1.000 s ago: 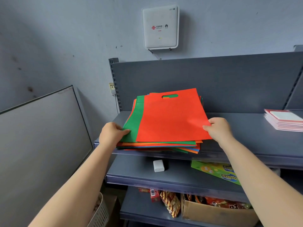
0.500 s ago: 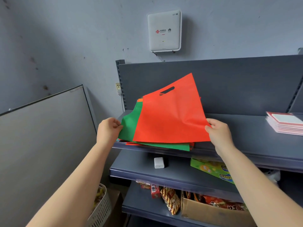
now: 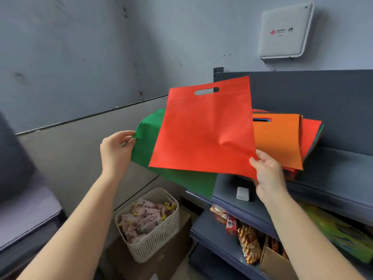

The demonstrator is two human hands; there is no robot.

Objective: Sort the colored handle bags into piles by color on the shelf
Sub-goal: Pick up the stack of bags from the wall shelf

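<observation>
Right hand [image 3: 266,174] pinching flat red fabric handle bag [image 3: 203,130] by its corner, left hand [image 3: 115,150] pinching green fabric bag [image 3: 149,142], likely separating colours off the mixed stack [image 3: 282,138].

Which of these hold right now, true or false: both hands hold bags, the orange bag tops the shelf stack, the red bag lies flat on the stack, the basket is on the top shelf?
1. The left hand pinches the green bag at its corner. True.
2. The right hand holds the red bag. True.
3. The red bag lies flat on the stack. False: it is lifted, its handle cutout uppermost.
4. An orange bag tops the stack left on the shelf. True.
5. The white basket sits on the top shelf. False: it sits low, left of the shelves, on a brown box.
</observation>
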